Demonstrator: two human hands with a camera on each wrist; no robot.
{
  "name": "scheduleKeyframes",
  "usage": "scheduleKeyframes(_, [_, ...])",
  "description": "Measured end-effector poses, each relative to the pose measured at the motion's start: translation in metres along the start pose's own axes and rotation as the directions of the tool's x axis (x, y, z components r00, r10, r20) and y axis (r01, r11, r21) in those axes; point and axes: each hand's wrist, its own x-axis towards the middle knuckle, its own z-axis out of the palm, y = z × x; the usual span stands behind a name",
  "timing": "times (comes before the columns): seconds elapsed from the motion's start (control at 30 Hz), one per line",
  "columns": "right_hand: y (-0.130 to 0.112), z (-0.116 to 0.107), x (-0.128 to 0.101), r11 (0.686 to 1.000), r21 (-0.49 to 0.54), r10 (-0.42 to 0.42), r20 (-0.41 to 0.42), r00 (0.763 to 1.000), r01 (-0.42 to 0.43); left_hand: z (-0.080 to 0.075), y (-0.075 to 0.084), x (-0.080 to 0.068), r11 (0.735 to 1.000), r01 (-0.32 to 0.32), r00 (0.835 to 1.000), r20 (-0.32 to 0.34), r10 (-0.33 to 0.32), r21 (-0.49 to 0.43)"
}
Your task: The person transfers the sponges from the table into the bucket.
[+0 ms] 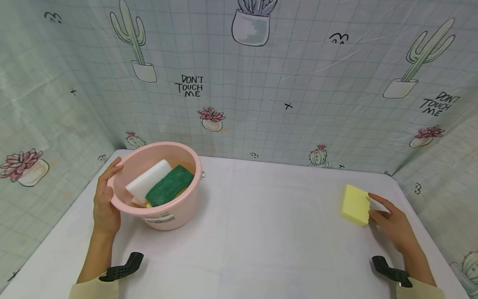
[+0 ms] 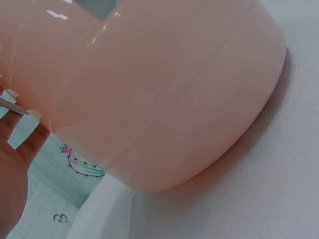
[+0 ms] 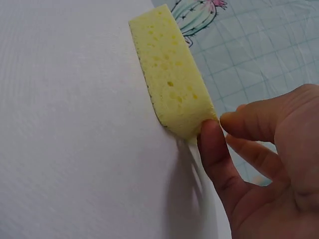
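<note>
A pink bucket [image 1: 175,216] stands at the left of the white table, and my left hand [image 1: 106,203] grips its rim on the left side. Inside it lie a white block [image 1: 149,178] and a sponge with a green scouring face [image 1: 169,187], a bit of yellow showing under the green. Over at the right, the thumb and fingers of my right hand [image 1: 397,228] pinch the near end of a yellow sponge [image 1: 354,205]. The right wrist view shows the porous side of this sponge [image 3: 172,69], with the thumb against its lower corner and a shadow below.
A white cloth covers the table [image 1: 269,228]. Behind and on both sides hangs a sheet [image 1: 254,83] printed with cacti and a grid, meeting the table's edges. The bucket stands near the left and back edges; a small handle fitting [image 1: 203,174] juts from its right side.
</note>
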Motion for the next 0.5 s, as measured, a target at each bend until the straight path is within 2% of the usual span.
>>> scheduleKeyframes(0.27, [-0.007,0.003,-0.001,1.000,0.002,-0.022,0.067,0.998,0.022,0.000,0.000,0.000,1.000,0.008,1.000,-0.002,-0.009,-0.017])
scheduleKeyframes(0.5, [-0.012,0.002,-0.003,0.999,0.007,-0.045,0.088,0.995,0.045,0.000,0.000,0.000,1.000,0.007,1.000,-0.002,-0.007,-0.019])
